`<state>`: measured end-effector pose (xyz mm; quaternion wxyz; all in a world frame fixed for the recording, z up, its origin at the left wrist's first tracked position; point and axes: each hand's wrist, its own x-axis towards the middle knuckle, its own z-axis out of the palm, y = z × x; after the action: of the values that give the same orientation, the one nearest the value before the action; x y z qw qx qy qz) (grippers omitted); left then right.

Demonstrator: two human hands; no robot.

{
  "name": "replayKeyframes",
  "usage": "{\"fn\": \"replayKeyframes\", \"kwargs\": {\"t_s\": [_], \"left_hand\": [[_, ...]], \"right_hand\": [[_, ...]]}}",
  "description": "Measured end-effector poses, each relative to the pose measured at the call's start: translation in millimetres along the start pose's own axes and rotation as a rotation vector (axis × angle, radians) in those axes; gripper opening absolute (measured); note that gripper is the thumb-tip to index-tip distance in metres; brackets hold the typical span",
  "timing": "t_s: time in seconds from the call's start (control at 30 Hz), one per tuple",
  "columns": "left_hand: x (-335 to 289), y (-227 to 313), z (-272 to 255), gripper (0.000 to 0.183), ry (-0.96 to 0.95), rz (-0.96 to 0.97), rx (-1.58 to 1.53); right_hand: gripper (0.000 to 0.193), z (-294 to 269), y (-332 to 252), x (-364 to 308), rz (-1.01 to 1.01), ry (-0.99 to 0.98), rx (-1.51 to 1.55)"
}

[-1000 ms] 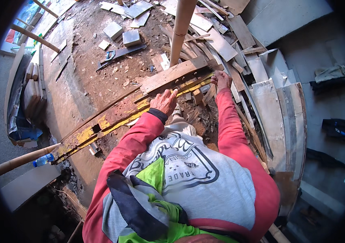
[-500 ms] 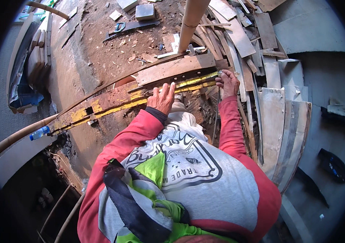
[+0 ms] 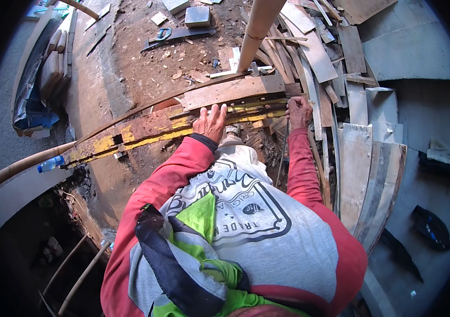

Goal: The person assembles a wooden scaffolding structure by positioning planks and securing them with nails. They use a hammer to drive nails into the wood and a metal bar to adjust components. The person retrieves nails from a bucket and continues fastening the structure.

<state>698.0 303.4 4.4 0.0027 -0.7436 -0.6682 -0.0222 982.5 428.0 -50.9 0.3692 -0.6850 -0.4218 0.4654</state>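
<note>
A rusty steel beam with flaking yellow paint (image 3: 151,129) lies across in front of me. My left hand (image 3: 210,124) rests on it with fingers stretched out, the tips near the lower edge of a short wooden plank (image 3: 233,91) that lies along the beam. At the beam's right end my right hand (image 3: 299,112) is closed, fingers curled in. Whatever it may grip is hidden. A yellow strip (image 3: 256,107) runs along the beam between my hands; whether it is a tape or paint, I cannot tell.
A bamboo pole (image 3: 256,34) rises just beyond the plank. Scrap boards (image 3: 314,50) pile up at the right. On the dirt beyond lie a handsaw (image 3: 180,35) and a grey block (image 3: 197,17). A plastic bottle (image 3: 50,164) sits at the beam's left end.
My right hand has curled its fingers in tighter, and the small shiny piece at its fingertips no longer shows. My left hand stays on the beam. The whole view has shifted slightly.
</note>
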Motion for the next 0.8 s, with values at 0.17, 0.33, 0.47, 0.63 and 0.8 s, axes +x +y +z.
{"fn": "replayKeyframes", "kwargs": {"t_s": [0.17,0.33,0.47,0.63,0.8], "left_hand": [[-3,-4,-3,0.047,0.005,-0.033,-0.147],[-3,-9,0,0.045,0.084,0.018,-0.255],[-2,-7,-5,0.044,0.083,0.008,-0.21],[0,-4,4,0.043,0.07,-0.002,-0.092],[2,-3,4,0.045,-0.007,-0.018,-0.085]], "right_hand": [[0.014,5,5,-6,-0.051,0.05,-0.009],[0.015,3,12,-10,-0.143,0.135,-0.116],[0.016,5,14,-7,-0.12,0.164,-0.037],[0.015,4,13,2,-0.138,0.188,-0.196],[0.018,8,13,-1,-0.261,0.214,-0.247]]}}
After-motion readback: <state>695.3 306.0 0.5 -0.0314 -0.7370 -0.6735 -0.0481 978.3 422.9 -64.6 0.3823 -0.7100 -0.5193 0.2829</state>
